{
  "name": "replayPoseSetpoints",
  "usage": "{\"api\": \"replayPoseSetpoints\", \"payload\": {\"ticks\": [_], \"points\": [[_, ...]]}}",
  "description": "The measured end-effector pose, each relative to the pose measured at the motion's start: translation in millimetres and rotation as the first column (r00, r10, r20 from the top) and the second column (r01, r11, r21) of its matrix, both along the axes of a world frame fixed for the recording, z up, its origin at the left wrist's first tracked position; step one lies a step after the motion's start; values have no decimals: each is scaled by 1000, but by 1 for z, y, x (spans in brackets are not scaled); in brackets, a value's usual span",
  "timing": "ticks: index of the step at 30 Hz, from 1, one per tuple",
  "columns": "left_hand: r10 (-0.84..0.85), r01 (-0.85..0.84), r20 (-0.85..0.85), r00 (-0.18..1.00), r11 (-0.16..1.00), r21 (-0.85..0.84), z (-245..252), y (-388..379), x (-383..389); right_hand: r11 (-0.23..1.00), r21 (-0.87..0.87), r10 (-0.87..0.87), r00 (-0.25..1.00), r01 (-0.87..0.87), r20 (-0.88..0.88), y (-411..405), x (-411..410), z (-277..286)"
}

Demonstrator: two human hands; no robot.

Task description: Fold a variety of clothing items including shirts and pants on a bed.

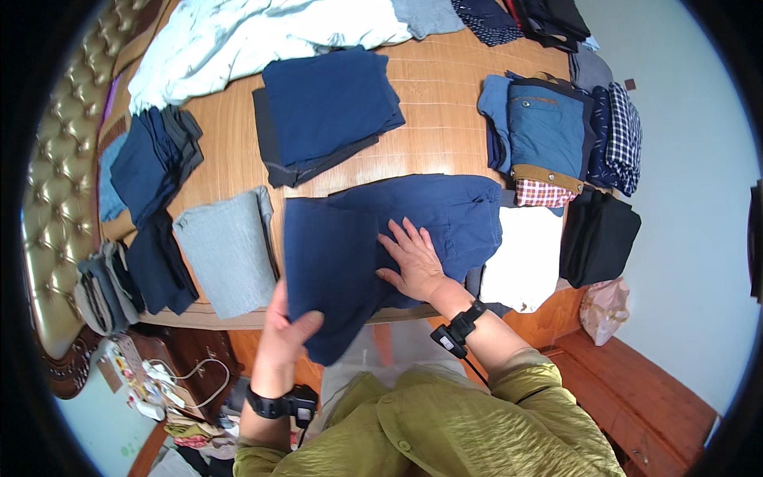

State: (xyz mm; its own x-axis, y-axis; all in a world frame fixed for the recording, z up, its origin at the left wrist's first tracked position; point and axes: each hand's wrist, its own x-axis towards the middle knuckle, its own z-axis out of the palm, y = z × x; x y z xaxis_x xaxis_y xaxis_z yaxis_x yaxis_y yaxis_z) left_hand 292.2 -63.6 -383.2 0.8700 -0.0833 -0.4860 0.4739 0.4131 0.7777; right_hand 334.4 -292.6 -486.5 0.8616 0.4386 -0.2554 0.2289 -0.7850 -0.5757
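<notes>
Navy blue trousers [334, 256] with an elastic waistband lie across the near edge of the bed, the waistband to the right and the leg end folded over toward it. My left hand [289, 325] grips the folded part at its lower left edge, thumb on top and fingers hidden behind the cloth. My right hand [412, 262] rests flat on the trousers near the middle, fingers spread, holding nothing. Left of the trousers is a folded light grey garment [229, 253]. A folded white garment [524, 256] lies close to the waistband on the right.
Folded navy garments [331, 107] lie on the bamboo mat [226, 143] beyond. A blue garment stack [545, 128] and black clothes [599, 238] are at right. Dark trousers [149, 161] lie left, by a tufted headboard [59, 191]. Pale bedding [256, 42] covers the far side.
</notes>
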Motion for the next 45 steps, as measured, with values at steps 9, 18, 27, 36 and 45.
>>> {"api": "replayPoseSetpoints", "payload": {"ticks": [9,18,27,36,45], "points": [[-429,184,251,868,746,640,-2,-188,55,-100,535,85,543,839,-836,-121,-11,48],[-506,135,182,843,526,840,-68,-184,32,572,254,-714,625,780,-314,-184,3,-22],[-6,79,-181,984,911,404,-113,-155,51,574,245,-667,619,782,-415,-172,16,-30],[-202,181,-16,979,835,520,-88,-171,38,766,20,-642,765,642,44,-174,34,-11],[-525,314,-48,849,431,846,-56,-185,28,997,70,8,938,-35,347,-75,109,78]]}}
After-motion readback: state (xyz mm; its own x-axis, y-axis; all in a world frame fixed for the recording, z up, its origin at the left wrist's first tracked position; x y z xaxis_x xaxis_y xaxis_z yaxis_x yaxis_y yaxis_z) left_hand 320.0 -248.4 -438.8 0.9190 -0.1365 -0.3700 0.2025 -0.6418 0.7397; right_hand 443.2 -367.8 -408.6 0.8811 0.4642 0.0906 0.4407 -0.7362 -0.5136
